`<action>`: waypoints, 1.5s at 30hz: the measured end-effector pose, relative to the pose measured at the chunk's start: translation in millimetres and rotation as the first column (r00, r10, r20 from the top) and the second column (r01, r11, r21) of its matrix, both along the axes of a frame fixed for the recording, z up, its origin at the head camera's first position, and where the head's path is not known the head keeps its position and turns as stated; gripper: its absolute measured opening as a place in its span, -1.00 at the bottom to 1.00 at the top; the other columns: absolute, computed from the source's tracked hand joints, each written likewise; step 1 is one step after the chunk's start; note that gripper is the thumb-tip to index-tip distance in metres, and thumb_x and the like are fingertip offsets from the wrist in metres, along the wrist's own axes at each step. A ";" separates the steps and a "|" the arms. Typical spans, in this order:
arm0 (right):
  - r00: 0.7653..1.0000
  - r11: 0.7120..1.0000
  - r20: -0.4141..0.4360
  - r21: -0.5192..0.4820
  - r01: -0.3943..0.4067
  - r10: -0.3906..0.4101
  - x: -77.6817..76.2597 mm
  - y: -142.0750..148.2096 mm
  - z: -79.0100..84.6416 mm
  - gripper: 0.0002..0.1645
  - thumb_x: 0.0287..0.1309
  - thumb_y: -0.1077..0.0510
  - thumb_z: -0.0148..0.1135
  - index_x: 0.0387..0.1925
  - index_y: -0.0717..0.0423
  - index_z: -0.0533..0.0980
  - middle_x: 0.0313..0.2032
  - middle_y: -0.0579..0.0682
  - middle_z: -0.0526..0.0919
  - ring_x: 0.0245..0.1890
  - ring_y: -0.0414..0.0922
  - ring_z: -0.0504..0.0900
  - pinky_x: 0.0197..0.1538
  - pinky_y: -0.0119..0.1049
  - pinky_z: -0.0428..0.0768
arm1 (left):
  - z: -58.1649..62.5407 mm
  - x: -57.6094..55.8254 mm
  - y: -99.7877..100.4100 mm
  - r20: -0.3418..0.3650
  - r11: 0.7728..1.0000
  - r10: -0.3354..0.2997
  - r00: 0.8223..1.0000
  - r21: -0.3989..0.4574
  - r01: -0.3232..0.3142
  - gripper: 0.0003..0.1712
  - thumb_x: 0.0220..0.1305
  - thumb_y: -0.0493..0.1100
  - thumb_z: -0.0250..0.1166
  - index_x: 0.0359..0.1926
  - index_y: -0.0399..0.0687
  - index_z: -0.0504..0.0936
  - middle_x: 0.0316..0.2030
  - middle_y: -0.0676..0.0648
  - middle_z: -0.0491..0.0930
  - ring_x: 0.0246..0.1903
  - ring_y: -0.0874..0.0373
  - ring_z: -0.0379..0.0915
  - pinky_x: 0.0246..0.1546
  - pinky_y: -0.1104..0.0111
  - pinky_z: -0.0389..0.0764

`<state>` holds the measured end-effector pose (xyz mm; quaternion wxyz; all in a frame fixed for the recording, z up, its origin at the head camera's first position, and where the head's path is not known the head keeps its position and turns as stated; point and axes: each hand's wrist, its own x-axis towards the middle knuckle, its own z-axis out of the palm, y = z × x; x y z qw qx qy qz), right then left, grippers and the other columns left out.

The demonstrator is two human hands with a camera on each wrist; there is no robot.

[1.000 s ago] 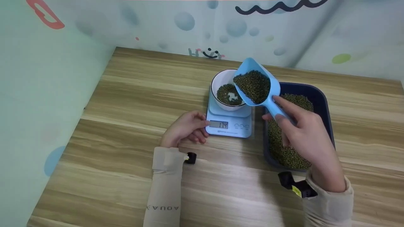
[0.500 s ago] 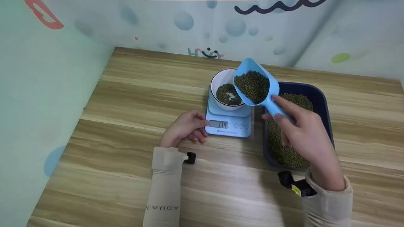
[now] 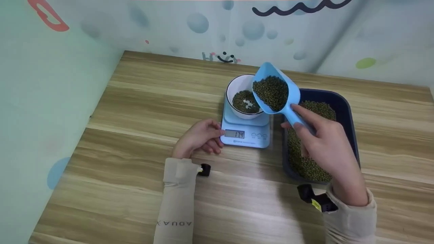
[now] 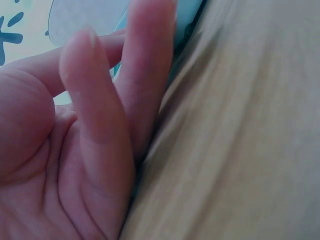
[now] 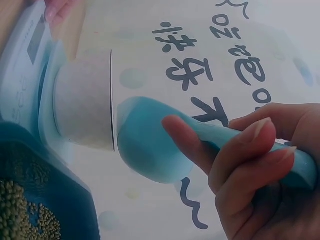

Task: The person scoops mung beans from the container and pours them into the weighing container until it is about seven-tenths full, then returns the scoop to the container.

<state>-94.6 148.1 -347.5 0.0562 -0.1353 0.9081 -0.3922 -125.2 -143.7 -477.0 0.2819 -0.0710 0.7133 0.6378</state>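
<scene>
My right hand [image 3: 325, 142] grips the handle of a light blue scoop [image 3: 294, 90], index finger laid along it. Dark green mung beans [image 3: 271, 92] fill the scoop, whose lip overhangs the right rim of a white bowl [image 3: 239, 84]. From the right wrist view, the scoop's rounded underside [image 5: 155, 145] is beside the bowl [image 5: 82, 100]. A ring of beans lies in the bowl, with some white bottom showing. Under it is a blue kitchen scale [image 3: 251, 140], its display reading 17.4. My left hand [image 3: 201, 135] pinches the scale's left edge, thumb beside the display.
A dark blue tub [image 3: 346, 105] of mung beans stands right of the scale, partly under my right hand. Behind the wooden table [image 3: 152, 91] rises a printed wall [image 3: 162, 23]; another wall borders the left side.
The scoop and right hand have shifted very slightly, and the beans in the scoop sit a little further back from its lip. Left hand, scale and display reading look unchanged.
</scene>
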 end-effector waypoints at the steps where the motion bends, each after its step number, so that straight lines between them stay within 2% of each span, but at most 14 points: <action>1: 1.000 1.000 0.000 0.003 0.000 0.000 0.2 -0.5 0.0 -0.52 0.35 0.01 -0.11 0.27 -0.33 0.23 -0.23 -0.17 0.68 -0.77 -0.11 0.47 -0.74 -0.35 0.36 | 0.3 0.1 0.0 0.000 1.000 0.000 1.000 -0.004 0.000 -0.71 0.27 -0.09 0.18 -0.08 -0.14 0.36 -0.43 -0.23 0.62 -0.57 0.02 0.62 -0.68 0.38 0.55; 22: 1.000 1.000 -0.016 0.028 0.002 -0.002 1.3 -8.0 0.4 -0.52 0.34 0.04 -0.10 0.27 -0.28 0.25 -0.24 -0.17 0.68 -0.79 -0.13 0.47 -0.78 -0.36 0.35 | -0.5 -1.2 0.2 0.016 1.000 0.013 1.000 -0.008 -0.013 -0.69 0.26 -0.08 0.19 -0.06 -0.11 0.37 -0.42 -0.23 0.63 -0.55 0.00 0.62 -0.66 0.38 0.55; 35: 0.996 0.999 -0.083 0.033 -0.025 0.027 1.4 -9.1 -3.0 -0.53 0.34 0.05 -0.11 0.26 -0.26 0.27 -0.24 -0.17 0.68 -0.81 -0.19 0.44 -0.75 -0.36 0.38 | -0.3 -0.6 0.5 0.013 1.000 0.014 1.000 -0.004 -0.014 -0.69 0.25 -0.09 0.20 -0.08 -0.12 0.37 -0.43 -0.23 0.63 -0.55 0.00 0.62 -0.66 0.37 0.56; 42: 0.995 0.999 -0.095 0.024 -0.029 0.031 1.5 -9.4 -4.1 -0.53 0.33 0.05 -0.12 0.25 -0.27 0.28 -0.24 -0.19 0.68 -0.80 -0.19 0.44 -0.75 -0.37 0.36 | -2.6 0.4 -0.1 0.008 0.999 0.017 1.000 0.034 -0.017 -0.73 0.26 -0.12 0.18 -0.10 -0.14 0.36 -0.48 -0.21 0.61 -0.59 0.04 0.61 -0.70 0.39 0.54; 45: 0.995 0.999 -0.090 0.022 -0.028 0.029 1.5 -9.5 -4.3 -0.54 0.34 0.03 -0.11 0.25 -0.27 0.27 -0.24 -0.20 0.68 -0.80 -0.19 0.44 -0.74 -0.37 0.37 | -2.3 0.4 -0.2 0.010 1.000 0.017 1.000 0.025 -0.017 -0.73 0.26 -0.11 0.18 -0.10 -0.13 0.37 -0.46 -0.21 0.62 -0.58 0.02 0.62 -0.69 0.39 0.54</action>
